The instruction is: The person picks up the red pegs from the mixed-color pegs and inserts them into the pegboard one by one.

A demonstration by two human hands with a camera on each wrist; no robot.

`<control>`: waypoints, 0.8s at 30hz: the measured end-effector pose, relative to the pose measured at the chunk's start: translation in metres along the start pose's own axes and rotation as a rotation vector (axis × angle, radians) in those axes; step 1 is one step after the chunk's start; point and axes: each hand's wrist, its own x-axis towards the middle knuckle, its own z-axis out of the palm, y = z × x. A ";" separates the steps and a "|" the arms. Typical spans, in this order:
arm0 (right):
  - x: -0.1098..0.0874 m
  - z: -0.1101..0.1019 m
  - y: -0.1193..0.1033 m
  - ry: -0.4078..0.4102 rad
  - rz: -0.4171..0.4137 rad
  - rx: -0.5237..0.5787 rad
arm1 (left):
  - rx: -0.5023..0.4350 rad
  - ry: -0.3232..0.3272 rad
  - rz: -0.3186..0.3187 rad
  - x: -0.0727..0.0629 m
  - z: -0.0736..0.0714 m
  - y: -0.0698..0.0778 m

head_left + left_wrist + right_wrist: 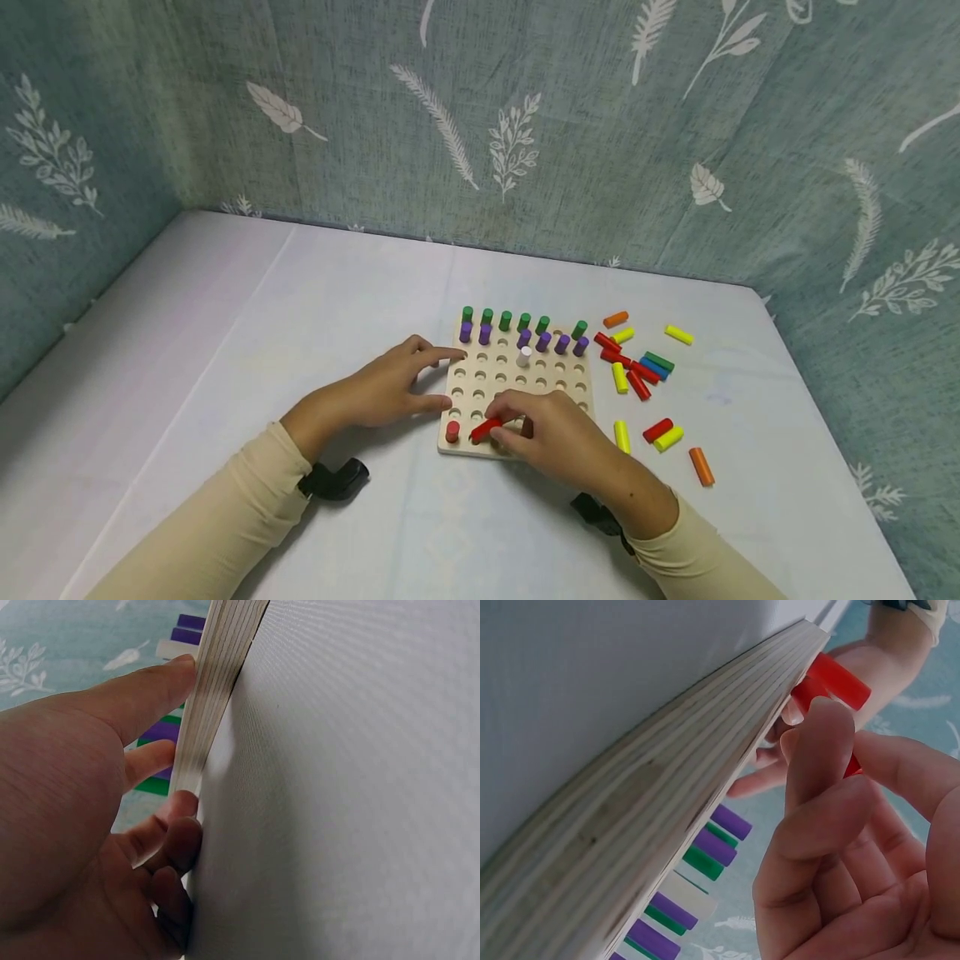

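Observation:
A wooden pegboard [459,451] lies flat on the table. My right hand [558,437] pinches a red peg [486,429] between thumb and fingers. That peg leans over the front row, its lower end at the second hole from the left; whether it has entered cannot be seen. Beside it, another red peg [452,432] stands upright in the front left corner. My left hand [386,387] touches the board's left side with straight thumb and index finger. In the left wrist view, the thumb [142,694] rests on the layered board edge [210,697].
Green pegs [506,321] fill most of the back row, purple pegs [524,339] most of the second. One white peg [524,357] stands in the third. Loose red, yellow, orange, green and blue pegs [658,430] are scattered right of the board. A patterned curtain [337,117] borders the table.

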 end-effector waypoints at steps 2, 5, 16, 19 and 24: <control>0.000 0.000 -0.001 0.004 -0.014 -0.013 | 0.000 0.002 0.002 0.000 -0.001 0.000; 0.000 0.001 -0.002 0.005 -0.023 -0.037 | -0.007 -0.004 -0.004 0.001 -0.001 0.000; -0.001 0.004 -0.003 0.039 -0.088 -0.112 | -0.002 -0.003 0.006 0.002 -0.001 0.000; -0.001 0.006 -0.002 0.040 -0.102 -0.102 | 0.001 -0.007 0.004 0.001 0.000 0.000; -0.001 0.008 -0.002 0.052 -0.118 -0.094 | 0.007 0.010 0.019 0.000 0.000 0.000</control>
